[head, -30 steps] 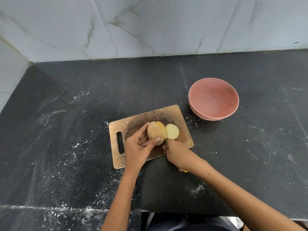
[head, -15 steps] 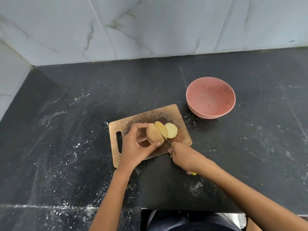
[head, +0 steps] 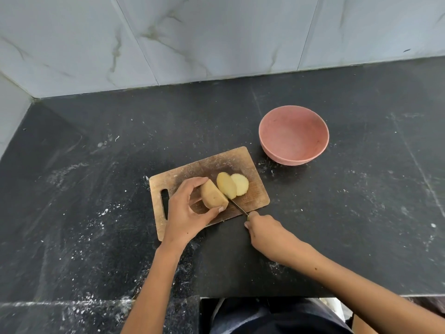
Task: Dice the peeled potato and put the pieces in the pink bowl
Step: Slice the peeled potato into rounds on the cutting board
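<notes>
Head view: hands (left [head: 185,213], right [head: 265,231]) steady potato [head: 213,195], grip knife [head: 237,207].

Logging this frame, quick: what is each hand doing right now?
Left hand: grip curled round the pale peeled potato chunk on the wooden cutting board.
Right hand: grip closed on the thin-bladed knife.

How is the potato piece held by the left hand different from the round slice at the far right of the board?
The held potato piece is a thick chunk; the round slice is thin and flat. The left hand grips the chunk, while nothing touches the slice's face. The chunk looks tan; the slice looks paler yellow. Both sit on the wooden cutting board, not yet diced.
</notes>
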The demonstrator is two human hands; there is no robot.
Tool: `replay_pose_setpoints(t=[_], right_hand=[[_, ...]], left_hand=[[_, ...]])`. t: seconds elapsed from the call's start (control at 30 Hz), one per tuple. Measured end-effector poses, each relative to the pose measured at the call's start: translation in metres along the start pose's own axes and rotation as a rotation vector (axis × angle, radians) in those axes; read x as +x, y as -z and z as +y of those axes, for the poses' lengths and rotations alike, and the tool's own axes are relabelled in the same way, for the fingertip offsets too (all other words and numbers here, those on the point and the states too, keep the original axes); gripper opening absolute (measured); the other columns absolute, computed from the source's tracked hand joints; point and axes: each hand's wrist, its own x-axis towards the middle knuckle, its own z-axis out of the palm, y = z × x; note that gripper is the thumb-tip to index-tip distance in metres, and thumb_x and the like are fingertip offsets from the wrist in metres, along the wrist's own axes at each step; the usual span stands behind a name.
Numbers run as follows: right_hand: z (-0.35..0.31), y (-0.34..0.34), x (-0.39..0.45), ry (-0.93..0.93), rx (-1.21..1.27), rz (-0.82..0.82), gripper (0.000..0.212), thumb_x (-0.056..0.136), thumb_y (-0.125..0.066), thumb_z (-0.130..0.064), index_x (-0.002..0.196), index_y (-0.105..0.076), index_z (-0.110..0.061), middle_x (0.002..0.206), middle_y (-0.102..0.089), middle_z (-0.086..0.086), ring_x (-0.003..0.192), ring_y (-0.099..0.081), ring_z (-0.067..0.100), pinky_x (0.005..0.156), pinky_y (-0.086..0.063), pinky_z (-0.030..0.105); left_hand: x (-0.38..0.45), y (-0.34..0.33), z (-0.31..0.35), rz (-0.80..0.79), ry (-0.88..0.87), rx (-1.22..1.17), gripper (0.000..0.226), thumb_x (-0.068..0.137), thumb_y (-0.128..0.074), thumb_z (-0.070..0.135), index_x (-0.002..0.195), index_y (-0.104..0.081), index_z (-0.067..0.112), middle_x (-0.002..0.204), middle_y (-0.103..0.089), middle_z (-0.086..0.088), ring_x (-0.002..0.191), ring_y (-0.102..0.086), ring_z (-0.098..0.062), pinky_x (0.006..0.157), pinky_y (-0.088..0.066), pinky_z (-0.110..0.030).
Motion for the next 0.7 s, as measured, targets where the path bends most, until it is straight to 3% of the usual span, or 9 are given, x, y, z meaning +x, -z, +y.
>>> replay_pose_setpoints(t=[0.13,0.23,0.43,0.7], right_hand=[[0.014,0.006,-0.012,-0.013,0.005,-0.046,0.024,0.103,-0.033,-0.029,0.082,-0.036,-0.018,0.085,-0.050,0.005,0.072,-0.048,0.019,0.066,-0.039,0.032],[0.015,0.014,-0.017,0.034,0.004,-0.059,0.024,0.103,-0.033,-0.029,0.086,-0.043,-0.015,0.092,-0.057,0.008,0.076,-0.052,0.020,0.069,-0.041,0.032],[0.016,0.030,-0.021,0.105,0.080,0.095,0.032,0.103,-0.032,-0.035,0.092,-0.050,-0.011,0.087,-0.060,0.009,0.076,-0.056,0.023,0.068,-0.041,0.035],[0.001,0.030,0.001,0.156,0.188,0.212,0.029,0.102,-0.033,-0.031,0.083,-0.043,-0.012,0.073,-0.052,0.004,0.066,-0.047,0.018,0.065,-0.038,0.037]], left_hand=[[-0.009,0.002,-0.006,0.038,0.052,-0.045,0.066,0.059,-0.091,0.021,0.117,-0.060,0.018,0.116,-0.061,0.008,0.112,-0.058,-0.009,0.089,-0.052,-0.022],[-0.014,0.003,-0.010,0.051,0.080,-0.051,0.067,0.059,-0.090,0.023,0.118,-0.059,0.020,0.118,-0.061,0.011,0.113,-0.058,-0.009,0.093,-0.052,-0.029],[-0.016,-0.006,-0.006,0.056,0.139,-0.158,0.070,0.061,-0.087,0.030,0.123,-0.057,0.021,0.122,-0.059,0.014,0.120,-0.055,-0.009,0.100,-0.047,-0.037],[-0.013,-0.016,-0.005,0.116,0.229,-0.313,0.079,0.054,-0.091,0.028,0.123,-0.051,0.025,0.122,-0.061,0.012,0.118,-0.056,-0.005,0.097,-0.048,-0.025]])
